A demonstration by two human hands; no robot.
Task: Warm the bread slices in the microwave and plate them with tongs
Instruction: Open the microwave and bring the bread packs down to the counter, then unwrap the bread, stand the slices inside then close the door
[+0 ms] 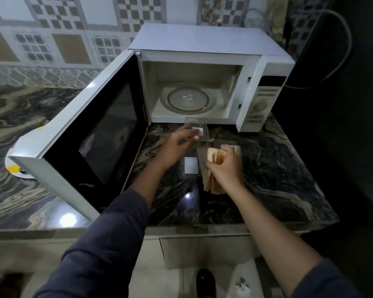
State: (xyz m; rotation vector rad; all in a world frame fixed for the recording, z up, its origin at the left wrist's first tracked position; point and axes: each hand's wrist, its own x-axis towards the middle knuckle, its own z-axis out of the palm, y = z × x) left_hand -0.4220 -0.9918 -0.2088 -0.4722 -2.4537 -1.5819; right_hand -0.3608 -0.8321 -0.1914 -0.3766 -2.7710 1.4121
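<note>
I see the microwave (202,61) standing on the marble counter (278,179) against the tiled wall (63,39), and I take it as my landmark. Its door (91,143) hangs wide open to the left, and the cavity shows only the glass turntable (187,100), bare.

Just in front of the cavity's lip, my left hand (177,145) reaches toward a clear plastic lid or container (197,130) with a small white label; the fingers touch its near edge, though the plastic is so transparent that I cannot tell whether they pinch it or merely rest against it.

A little nearer to me from the microwave, and right of that hand, the bread slices (213,168) stand on edge in a stack on the counter. My right hand (224,166) is closed over their top, thumb on the left face and fingers curled over the right side.

A small white square (191,165) lies flat on the counter just left of the bread. Left of the microwave, behind the open door, the rim of a white plate (15,168) with yellow marks peeks out.
</note>
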